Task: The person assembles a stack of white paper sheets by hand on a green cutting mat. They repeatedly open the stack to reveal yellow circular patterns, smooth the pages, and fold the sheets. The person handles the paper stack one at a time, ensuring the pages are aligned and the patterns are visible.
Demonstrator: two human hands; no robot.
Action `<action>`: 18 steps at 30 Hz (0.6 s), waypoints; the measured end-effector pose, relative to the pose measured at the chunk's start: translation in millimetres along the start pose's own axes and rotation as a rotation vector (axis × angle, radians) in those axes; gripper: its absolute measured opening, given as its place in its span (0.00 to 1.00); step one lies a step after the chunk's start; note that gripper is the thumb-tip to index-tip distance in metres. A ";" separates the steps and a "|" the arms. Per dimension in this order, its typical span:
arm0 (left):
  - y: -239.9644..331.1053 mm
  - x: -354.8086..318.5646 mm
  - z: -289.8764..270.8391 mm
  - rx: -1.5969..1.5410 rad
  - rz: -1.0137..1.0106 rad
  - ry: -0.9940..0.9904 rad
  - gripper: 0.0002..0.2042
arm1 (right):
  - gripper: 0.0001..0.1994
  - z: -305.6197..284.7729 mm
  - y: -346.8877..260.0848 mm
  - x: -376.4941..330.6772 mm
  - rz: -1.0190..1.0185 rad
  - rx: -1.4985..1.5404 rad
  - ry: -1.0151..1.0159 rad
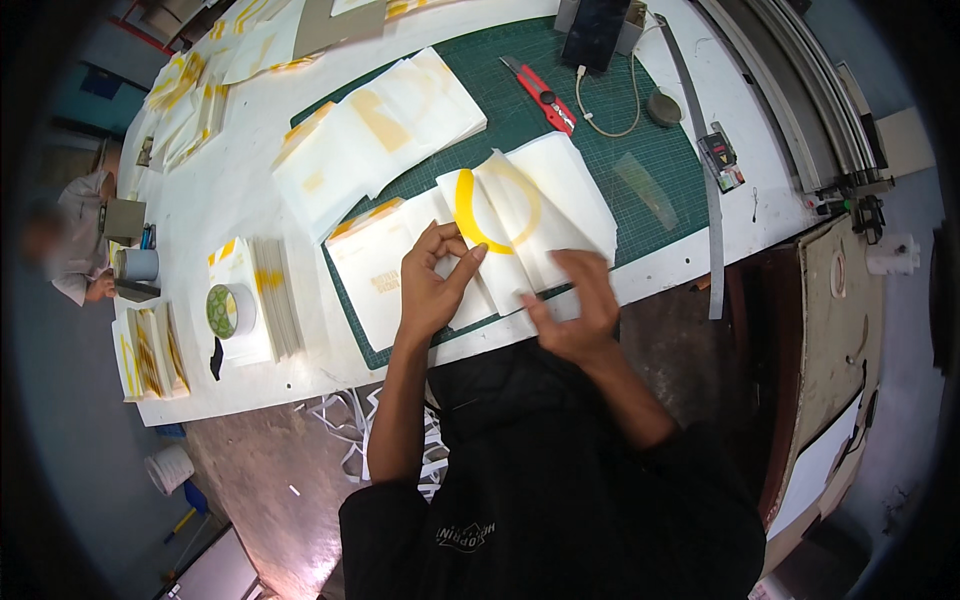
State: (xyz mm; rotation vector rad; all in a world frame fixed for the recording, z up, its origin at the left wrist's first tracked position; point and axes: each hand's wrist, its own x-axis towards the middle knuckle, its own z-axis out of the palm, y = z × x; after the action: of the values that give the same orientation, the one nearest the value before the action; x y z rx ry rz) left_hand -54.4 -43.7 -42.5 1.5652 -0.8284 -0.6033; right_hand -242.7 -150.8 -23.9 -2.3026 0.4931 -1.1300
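Note:
Near the front edge of the table, a folded white paper sheet (490, 205) with a bold yellow arc is tilted up off the stack. My left hand (436, 275) pinches its left edge between thumb and fingers. Just to the right, my right hand (582, 310) is slightly smeared by motion, its thumb and fingers spread beside the sheet's lower right; whether it touches the paper I cannot tell. Beneath lie more white printed sheets (375, 275) on a green cutting mat (660, 225). Further back on the mat, a pile of folded sheets (400, 115) overlaps its left side.
A red utility knife (545, 97), a phone (596, 35) with a cable and a steel ruler (714, 235) lie beyond my hands. At left stand paper stacks (285, 300) and a tape roll (222, 310). Another person (85, 225) is at the table's far left. Paper strips (350, 425) litter the floor.

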 end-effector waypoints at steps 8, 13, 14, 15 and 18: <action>4.7 -1.3 1.3 -0.096 -0.066 0.033 0.20 | 0.28 -12.9 33.2 16.5 0.485 -0.101 0.165; -8.5 -3.2 -1.7 -0.223 -0.067 0.085 0.32 | 0.19 -9.2 35.6 5.7 0.190 -0.129 -0.068; -7.0 -4.7 -0.1 -0.322 -0.061 0.144 0.35 | 0.17 -11.1 20.9 12.4 0.133 -0.159 -0.116; -3.3 -6.0 0.6 -0.422 -0.055 0.201 0.38 | 0.16 -11.2 10.3 18.1 0.077 -0.191 -0.164; 5.0 -7.8 -6.4 -0.566 -0.083 0.331 0.39 | 0.12 6.4 17.1 7.2 0.137 -0.237 -0.132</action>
State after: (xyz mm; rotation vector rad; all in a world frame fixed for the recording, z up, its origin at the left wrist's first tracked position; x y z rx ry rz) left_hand -55.0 -33.9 -37.1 1.1358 -0.3029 -0.5569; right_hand -234.9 -166.3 -33.1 -2.4814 0.7563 -0.8881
